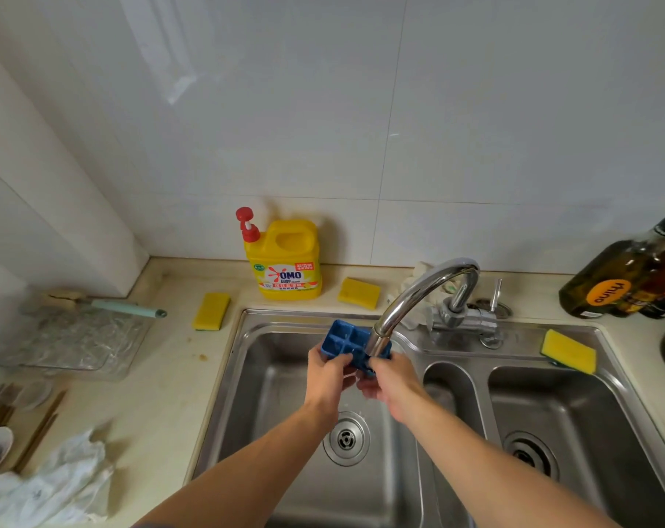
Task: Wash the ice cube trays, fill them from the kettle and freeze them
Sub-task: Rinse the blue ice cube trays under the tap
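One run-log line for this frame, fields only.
stage: washing | left hand: grips blue ice tray | right hand: grips same tray | place: under faucet, over left sink basin

The ice cube tray [340, 339] is under the faucet [414, 293], over my sink's left basin [270, 405]. Behind, on the surface [163, 394], the detergent jug [285, 261] stands between left sponge [211, 311] and right sponge [358, 292].
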Demonstrator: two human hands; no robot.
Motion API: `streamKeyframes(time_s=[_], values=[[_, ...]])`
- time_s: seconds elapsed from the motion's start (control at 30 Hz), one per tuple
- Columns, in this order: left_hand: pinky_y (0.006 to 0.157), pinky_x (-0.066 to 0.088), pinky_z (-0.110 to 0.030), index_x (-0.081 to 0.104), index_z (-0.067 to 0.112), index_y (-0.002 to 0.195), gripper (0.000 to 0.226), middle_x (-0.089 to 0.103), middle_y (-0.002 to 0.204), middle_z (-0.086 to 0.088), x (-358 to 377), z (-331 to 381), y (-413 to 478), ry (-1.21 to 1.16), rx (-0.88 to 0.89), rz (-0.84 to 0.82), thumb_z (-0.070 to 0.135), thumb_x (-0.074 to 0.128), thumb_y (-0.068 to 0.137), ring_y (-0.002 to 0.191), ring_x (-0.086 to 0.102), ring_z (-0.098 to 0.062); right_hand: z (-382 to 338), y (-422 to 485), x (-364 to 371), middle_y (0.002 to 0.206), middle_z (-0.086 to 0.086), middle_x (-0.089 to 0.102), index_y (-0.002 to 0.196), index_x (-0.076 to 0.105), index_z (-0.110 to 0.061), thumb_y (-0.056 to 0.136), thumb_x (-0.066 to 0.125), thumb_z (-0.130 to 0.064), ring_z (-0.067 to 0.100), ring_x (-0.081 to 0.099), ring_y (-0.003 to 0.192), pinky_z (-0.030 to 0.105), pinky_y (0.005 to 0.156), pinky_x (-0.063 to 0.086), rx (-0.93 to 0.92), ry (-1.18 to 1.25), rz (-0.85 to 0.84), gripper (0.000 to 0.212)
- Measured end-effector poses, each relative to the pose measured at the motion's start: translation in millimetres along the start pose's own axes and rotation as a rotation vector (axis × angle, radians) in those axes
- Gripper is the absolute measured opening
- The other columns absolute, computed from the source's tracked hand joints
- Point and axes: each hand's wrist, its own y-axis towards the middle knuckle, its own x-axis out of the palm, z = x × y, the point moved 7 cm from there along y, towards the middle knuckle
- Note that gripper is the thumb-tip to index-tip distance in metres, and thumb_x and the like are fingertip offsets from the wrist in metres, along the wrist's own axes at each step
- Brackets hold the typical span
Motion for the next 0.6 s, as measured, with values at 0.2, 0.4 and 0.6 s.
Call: streamKeyframes(time_s=[0.2, 0.4, 0.6], values=[[0.076, 0.056, -0.043, 0.064, 0.003, 0.096, 0.017, 0.07, 0.087, -0.018, 5, -21, 7, -0.028, -0.144, 0.118, -0.004, 0.053, 0.086, 0.079, 0.065, -0.03, 8, -3, 3, 0.084, 0.017, 0.077, 0.103, 0.07, -0.009, 0.095, 0.053, -0.005, 0.025, 0.07, 0.063, 0.032, 0.058, 0.057, -0.03, -0.129, -0.025, 0.02], [0.083, 0.06, -0.046, 0.061, 0.014, 0.097, 0.034, 0.071, 0.093, -0.015, -1, 2, 23, 0.223, 0.013, 0.059, -0.013, 0.043, 0.085, 0.087, 0.067, -0.03, 11, 2, -7, 0.096, 0.015, 0.074, 0.112, 0.06, -0.013, 0.097, 0.06, -0.012, 0.023, 0.072, 0.07, 0.031, 0.059, 0.057, 0.042, -0.159, -0.093, 0.015], [0.085, 0.06, -0.044, 0.047, 0.012, 0.117, 0.038, 0.064, 0.11, -0.012, 8, 12, 22, 0.47, 0.04, -0.059, -0.003, 0.059, 0.084, 0.099, 0.067, -0.026, 11, 9, -17, 0.07, 0.015, 0.076, 0.1, 0.065, -0.007, 0.096, 0.05, 0.0, 0.025, 0.068, 0.055, 0.031, 0.051, 0.056, 0.079, -0.188, -0.056, 0.017]])
